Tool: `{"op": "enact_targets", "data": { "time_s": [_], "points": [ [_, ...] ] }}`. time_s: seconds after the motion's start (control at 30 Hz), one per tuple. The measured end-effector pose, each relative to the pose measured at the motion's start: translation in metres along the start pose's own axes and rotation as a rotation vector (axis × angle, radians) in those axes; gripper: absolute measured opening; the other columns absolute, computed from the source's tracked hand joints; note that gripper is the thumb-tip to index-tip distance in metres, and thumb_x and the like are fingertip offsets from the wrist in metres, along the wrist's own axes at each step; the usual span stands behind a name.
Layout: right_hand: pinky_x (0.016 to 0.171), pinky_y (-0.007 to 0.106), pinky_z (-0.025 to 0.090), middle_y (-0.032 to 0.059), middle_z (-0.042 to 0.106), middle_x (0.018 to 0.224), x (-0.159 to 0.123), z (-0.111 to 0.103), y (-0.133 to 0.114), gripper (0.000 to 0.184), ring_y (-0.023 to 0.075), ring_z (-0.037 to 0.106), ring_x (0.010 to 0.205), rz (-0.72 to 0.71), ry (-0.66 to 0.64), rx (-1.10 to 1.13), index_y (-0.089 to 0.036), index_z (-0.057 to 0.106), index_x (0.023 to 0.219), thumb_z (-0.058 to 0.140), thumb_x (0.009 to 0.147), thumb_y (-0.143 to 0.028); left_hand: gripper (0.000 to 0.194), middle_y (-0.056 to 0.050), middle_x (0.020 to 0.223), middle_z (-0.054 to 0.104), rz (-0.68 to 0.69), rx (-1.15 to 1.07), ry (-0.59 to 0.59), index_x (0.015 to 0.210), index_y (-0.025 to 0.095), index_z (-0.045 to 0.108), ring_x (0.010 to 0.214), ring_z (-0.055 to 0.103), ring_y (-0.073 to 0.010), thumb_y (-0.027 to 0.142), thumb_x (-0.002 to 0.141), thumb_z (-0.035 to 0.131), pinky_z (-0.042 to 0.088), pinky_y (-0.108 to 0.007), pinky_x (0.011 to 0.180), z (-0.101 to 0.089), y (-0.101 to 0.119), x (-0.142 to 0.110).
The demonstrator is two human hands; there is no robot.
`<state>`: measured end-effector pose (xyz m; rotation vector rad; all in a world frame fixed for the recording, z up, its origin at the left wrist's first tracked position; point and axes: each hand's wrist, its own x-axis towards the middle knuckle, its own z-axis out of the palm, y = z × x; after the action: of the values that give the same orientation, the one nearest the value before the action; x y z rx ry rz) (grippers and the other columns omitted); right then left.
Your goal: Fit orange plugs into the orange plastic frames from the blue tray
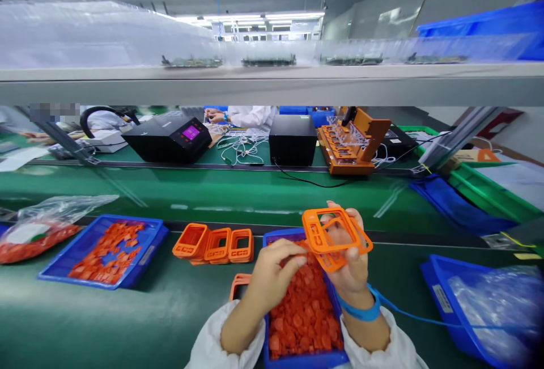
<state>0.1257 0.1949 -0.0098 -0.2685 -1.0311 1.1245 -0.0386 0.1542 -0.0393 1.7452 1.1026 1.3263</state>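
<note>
My right hand [351, 261] grips an orange plastic frame [334, 236] and holds it up over a blue tray [272, 238] full of small orange parts [304, 312]. My left hand [272, 275] is closed in a pinch at the frame's left edge; what its fingertips hold is too small to make out. A blue strap [359, 311] circles my right wrist, with a blue cord running off to the right. Left of the tray a row of three orange frames [215, 244] stands on the green mat, and another orange frame [238, 287] lies partly hidden behind my left forearm.
A second blue tray [100, 250] of orange pieces and a plastic bag [40, 227] lie at left. A blue bin [480, 306] with clear bags is at right. Beyond the belt stand a black device [170, 138], a black box [293, 139] and an orange fixture [352, 142]. Another person's hands [216, 115] work across the table.
</note>
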Motion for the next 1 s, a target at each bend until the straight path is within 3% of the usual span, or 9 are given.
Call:
{"op": "enact_targets", "data": {
  "time_s": [0.1,0.17,0.27,0.37,0.43,0.6,0.77,0.9,1.0],
  "points": [
    [0.086,0.042,0.066,0.0125,0.066,0.138,-0.007,0.002,0.006,0.067,0.0248,0.069,0.105,-0.043,-0.034,-0.079,-0.031,0.059,0.129,0.092,0.079,-0.061,0.023,-0.008,0.100,0.075,-0.045,-0.400,0.145,0.102,0.019,0.086,0.092,0.067,-0.0181,0.039,0.100,0.075,0.053,-0.029,0.086,-0.001,0.000,-0.002],
    [0.089,0.045,0.066,0.0141,0.065,0.139,-0.014,0.003,0.010,0.072,0.0264,0.072,0.105,-0.067,-0.081,-0.152,-0.030,0.057,0.130,0.092,0.077,-0.064,0.025,-0.009,0.109,0.074,-0.104,-0.586,0.179,0.101,0.019,0.086,0.101,0.066,-0.0191,0.042,0.096,0.081,0.052,-0.030,0.094,0.005,0.002,-0.003],
    [0.101,0.052,0.063,0.0150,0.066,0.138,-0.023,0.002,0.015,0.074,0.0320,0.073,0.117,-0.154,-0.143,-0.278,-0.030,0.056,0.130,0.092,0.076,-0.066,0.035,-0.011,0.122,0.071,-0.230,-0.748,0.191,0.098,0.017,0.085,0.114,0.065,-0.0232,0.049,0.085,0.091,0.051,-0.032,0.099,0.015,0.009,-0.003],
    [0.105,0.055,0.061,0.0145,0.067,0.136,-0.026,0.003,0.016,0.070,0.0345,0.071,0.125,-0.235,-0.198,-0.338,-0.030,0.056,0.131,0.090,0.080,-0.064,0.042,-0.010,0.111,0.074,-0.316,-0.859,0.206,0.092,0.016,0.081,0.101,0.068,-0.0208,0.051,0.077,0.097,0.053,-0.029,0.088,0.018,0.016,-0.002],
    [0.102,0.053,0.062,0.0141,0.068,0.135,-0.026,0.004,0.015,0.068,0.0330,0.072,0.123,-0.265,-0.238,-0.338,-0.031,0.057,0.134,0.088,0.083,-0.062,0.042,-0.007,0.105,0.075,-0.310,-0.904,0.198,0.101,0.018,0.079,0.094,0.069,-0.0184,0.046,0.076,0.099,0.053,-0.028,0.086,0.016,0.017,-0.002],
    [0.097,0.054,0.063,0.0135,0.071,0.126,-0.022,0.006,0.012,0.066,0.0328,0.073,0.117,-0.269,-0.295,-0.399,-0.031,0.060,0.130,0.089,0.081,-0.064,0.049,-0.012,0.105,0.074,-0.275,-0.857,-0.034,0.115,0.014,0.074,0.090,0.068,-0.0199,0.051,0.086,0.089,0.054,-0.031,0.085,0.008,0.004,-0.003],
    [0.101,0.054,0.062,0.0139,0.071,0.131,-0.018,0.005,0.010,0.067,0.0333,0.073,0.119,-0.266,-0.340,-0.415,-0.031,0.060,0.134,0.088,0.083,-0.064,0.053,-0.011,0.096,0.072,-0.178,-0.567,-0.041,0.103,0.010,0.075,0.084,0.063,-0.0178,0.062,0.095,0.076,0.051,-0.028,0.078,-0.001,-0.008,-0.003],
    [0.097,0.052,0.063,0.0123,0.072,0.128,-0.015,0.005,0.008,0.068,0.0326,0.073,0.118,-0.269,-0.403,-0.395,-0.032,0.061,0.134,0.088,0.081,-0.064,0.050,-0.014,0.110,0.076,-0.144,-0.572,-0.140,0.117,0.012,0.077,0.095,0.070,-0.0222,0.058,0.097,0.076,0.054,-0.031,0.086,-0.011,-0.001,0.001],
    [0.095,0.052,0.064,0.0129,0.072,0.125,-0.015,0.006,0.007,0.066,0.0325,0.074,0.114,-0.283,-0.374,-0.396,-0.031,0.061,0.133,0.086,0.082,-0.067,0.048,-0.015,0.117,0.077,-0.081,-0.465,-0.174,0.120,0.013,0.079,0.102,0.072,-0.0245,0.057,0.103,0.068,0.055,-0.035,0.097,-0.018,0.007,0.002]
  ]
}}
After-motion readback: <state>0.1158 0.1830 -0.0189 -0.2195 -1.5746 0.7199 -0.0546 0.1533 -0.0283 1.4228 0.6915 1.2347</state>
